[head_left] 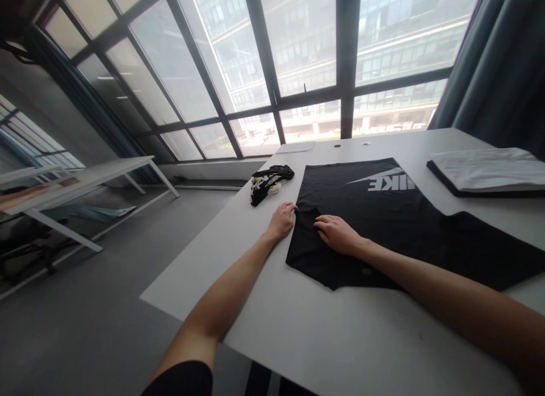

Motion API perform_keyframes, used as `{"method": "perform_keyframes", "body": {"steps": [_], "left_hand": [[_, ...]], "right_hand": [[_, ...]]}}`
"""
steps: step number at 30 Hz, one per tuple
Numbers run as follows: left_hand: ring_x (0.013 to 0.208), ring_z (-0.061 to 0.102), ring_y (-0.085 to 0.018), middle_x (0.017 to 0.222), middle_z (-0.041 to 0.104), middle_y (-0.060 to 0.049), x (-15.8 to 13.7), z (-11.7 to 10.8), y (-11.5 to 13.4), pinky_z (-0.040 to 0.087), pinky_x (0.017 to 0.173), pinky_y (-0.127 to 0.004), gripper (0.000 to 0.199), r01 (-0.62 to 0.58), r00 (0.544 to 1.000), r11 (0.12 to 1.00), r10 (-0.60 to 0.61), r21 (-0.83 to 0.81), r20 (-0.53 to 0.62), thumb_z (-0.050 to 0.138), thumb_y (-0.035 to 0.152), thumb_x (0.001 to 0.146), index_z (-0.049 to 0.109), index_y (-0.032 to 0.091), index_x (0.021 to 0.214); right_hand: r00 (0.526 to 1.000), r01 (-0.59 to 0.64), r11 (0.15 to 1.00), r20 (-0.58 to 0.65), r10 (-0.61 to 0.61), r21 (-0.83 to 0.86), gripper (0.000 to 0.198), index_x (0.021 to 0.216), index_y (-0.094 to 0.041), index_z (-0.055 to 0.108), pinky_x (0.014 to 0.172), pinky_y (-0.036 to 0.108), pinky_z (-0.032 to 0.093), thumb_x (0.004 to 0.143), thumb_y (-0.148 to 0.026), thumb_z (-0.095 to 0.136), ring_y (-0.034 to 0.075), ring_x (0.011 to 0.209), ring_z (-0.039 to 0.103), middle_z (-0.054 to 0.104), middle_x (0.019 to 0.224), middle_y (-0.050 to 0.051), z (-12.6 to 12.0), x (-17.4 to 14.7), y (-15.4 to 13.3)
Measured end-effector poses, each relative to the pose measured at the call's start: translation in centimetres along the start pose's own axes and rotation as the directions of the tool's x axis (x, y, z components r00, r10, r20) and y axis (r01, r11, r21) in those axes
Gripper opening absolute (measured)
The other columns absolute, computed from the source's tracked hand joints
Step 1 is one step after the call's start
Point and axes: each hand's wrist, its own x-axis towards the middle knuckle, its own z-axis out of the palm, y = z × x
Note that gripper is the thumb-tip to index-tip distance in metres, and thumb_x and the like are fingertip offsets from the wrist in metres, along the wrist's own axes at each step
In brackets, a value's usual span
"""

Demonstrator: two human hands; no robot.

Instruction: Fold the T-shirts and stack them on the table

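Across the near half of the white table (315, 328), the black shirt (353, 203) lies spread flat, one side close to your left hand (281, 220) and a sleeve-like flap reaching out to your right. Your left fingertips are bent at its left edge and look to be pinching it, but the thumb side is hidden, so a firm grip can't be confirmed. Your right hand (340, 235) rests palm-down on the cloth with fingers loosely curled; you can't tell whether it has gathered any fabric.

Expect the shirt to be light and limp, probably a thin, smooth knit that slides easily over the hard tabletop and shifts if you tug one side only. Nothing about it seems fragile. Take the edges and corners between thumb and fingers, and flatten the small ripples near your hands with an open palm.

Its surface is mostly matte, with a pale grey print (385, 182), upside down to you, that may feel a little stiffer. Beyond your left hand sits a crumpled black bundle (272, 183) with white and yellow markings; at far right, a squared white-and-black stack (489, 166) looks thicker and softer.
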Motion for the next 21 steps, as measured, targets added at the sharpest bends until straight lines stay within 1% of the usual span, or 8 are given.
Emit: {"method": "perform_keyframes", "body": {"steps": [2,5,8,11,14,17,19,21], "left_hand": [[0.128,0.055,-0.024,0.128,0.063,-0.01,-0.01,0.04,-0.04,0.043,0.114,-0.041,0.042,0.034,0.999,0.999,-0.034,0.004,-0.008,0.044,0.003,0.086,0.069,0.021,0.115],[0.129,0.054,-0.025,0.134,0.061,-0.009,-0.05,0.06,0.09,0.043,0.114,-0.042,0.047,0.031,1.0,0.999,-0.031,0.008,-0.006,0.045,0.0,0.082,0.067,0.023,0.118],[0.129,0.054,-0.027,0.136,0.059,-0.01,-0.05,0.14,0.15,0.043,0.113,-0.043,0.04,0.037,0.999,0.999,-0.038,0.033,0.013,0.047,0.005,0.085,0.068,0.023,0.113],[0.126,0.055,-0.027,0.129,0.062,-0.012,0.06,0.34,0.06,0.043,0.112,-0.043,0.032,0.073,0.997,0.996,-0.074,0.05,0.021,0.048,0.008,0.088,0.067,0.021,0.111],[0.126,0.055,-0.027,0.127,0.062,-0.012,0.12,0.44,-0.04,0.043,0.111,-0.043,0.033,0.09,0.996,0.995,-0.091,0.049,0.018,0.049,0.008,0.087,0.065,0.019,0.113],[0.129,0.053,-0.027,0.135,0.059,-0.01,0.08,0.35,0.0,0.043,0.111,-0.043,0.037,0.075,0.997,0.996,-0.076,0.05,0.022,0.048,0.006,0.086,0.065,0.023,0.115],[0.129,0.053,-0.028,0.136,0.058,-0.01,0.05,0.31,0.09,0.044,0.11,-0.044,0.034,0.073,0.996,0.995,-0.076,0.061,0.037,0.048,0.008,0.088,0.066,0.024,0.112],[0.125,0.056,-0.029,0.132,0.061,-0.011,0.05,0.36,0.16,0.046,0.108,-0.045,0.03,0.096,0.994,0.992,-0.1,0.077,0.05,0.048,0.01,0.09,0.067,0.023,0.109]], "right_hand": [[1.0,-0.004,1.0,0.002,0.004,0.006,0.029,0.123,-0.017,0.071,0.111,0.042,0.043,0.098,-0.021,0.056,0.028,0.127,0.059,0.065,0.137,0.013,-0.04,0.0,-0.02],[1.0,-0.009,1.0,0.009,0.009,0.016,0.029,0.123,-0.017,0.071,0.111,0.042,0.042,0.098,-0.021,0.056,0.028,0.128,0.059,0.065,0.137,0.014,-0.06,0.03,-0.03],[1.0,-0.012,1.0,0.01,0.012,0.016,0.029,0.122,-0.017,0.071,0.111,0.042,0.042,0.098,-0.021,0.056,0.028,0.128,0.059,0.065,0.137,0.014,-0.04,0.06,-0.04],[1.0,-0.008,1.0,0.01,0.008,0.009,0.029,0.123,-0.016,0.071,0.111,0.042,0.043,0.098,-0.021,0.056,0.028,0.127,0.059,0.065,0.137,0.013,-0.03,0.08,-0.04],[1.0,-0.009,1.0,0.002,0.009,0.006,0.029,0.122,-0.016,0.071,0.111,0.042,0.043,0.098,-0.021,0.056,0.028,0.126,0.06,0.065,0.136,0.013,-0.02,0.08,-0.04],[1.0,-0.006,1.0,-0.002,0.006,0.007,0.029,0.122,-0.016,0.071,0.111,0.042,0.043,0.098,-0.021,0.056,0.028,0.126,0.06,0.066,0.136,0.013,0.0,0.08,-0.04],[1.0,-0.004,1.0,-0.001,0.004,0.005,0.029,0.122,-0.016,0.071,0.11,0.042,0.044,0.098,-0.021,0.056,0.028,0.126,0.06,0.066,0.136,0.014,0.06,0.09,-0.02],[1.0,-0.002,1.0,-0.001,0.002,0.003,0.029,0.122,-0.016,0.071,0.11,0.043,0.044,0.097,-0.021,0.056,0.029,0.127,0.06,0.065,0.136,0.014,0.14,0.11,0.02]]}}
